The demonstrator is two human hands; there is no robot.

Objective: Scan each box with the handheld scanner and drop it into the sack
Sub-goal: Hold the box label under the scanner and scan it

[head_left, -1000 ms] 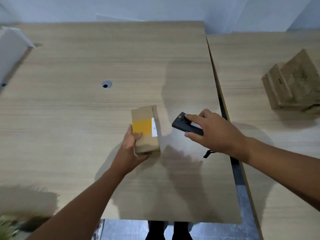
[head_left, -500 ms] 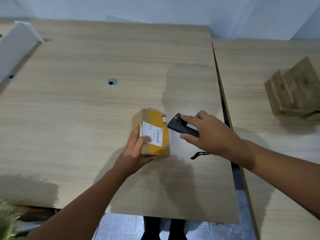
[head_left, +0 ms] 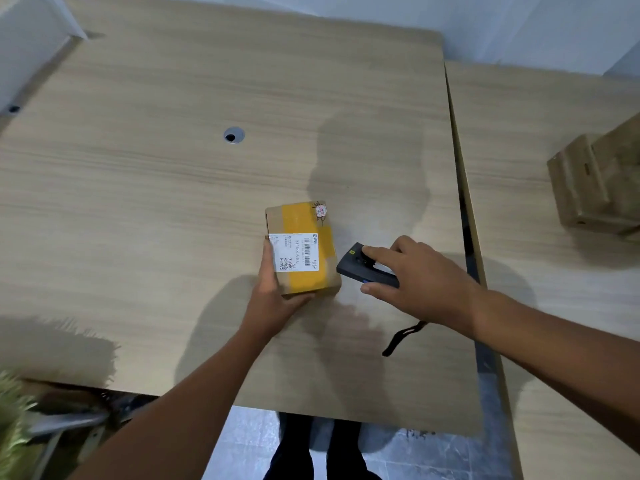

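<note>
At the table (head_left: 138, 202): box (head_left: 301, 247) label-up, left hand (head_left: 273, 299) gripping its near-left edge. Just right of the box, right hand (head_left: 422, 282) grips the scanner (head_left: 360, 266), nose toward the label (head_left: 294, 252). Looks mid-scan; sack drop not yet done. More boxes (head_left: 599, 181) wait far right.

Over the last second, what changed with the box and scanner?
The left hand rolled the box so its barcode label, earlier on the side, now faces up; its grip never let go. The right hand kept hold of the scanner, nose toward the box from the right. The brown boxes on the right table stayed put.
</note>
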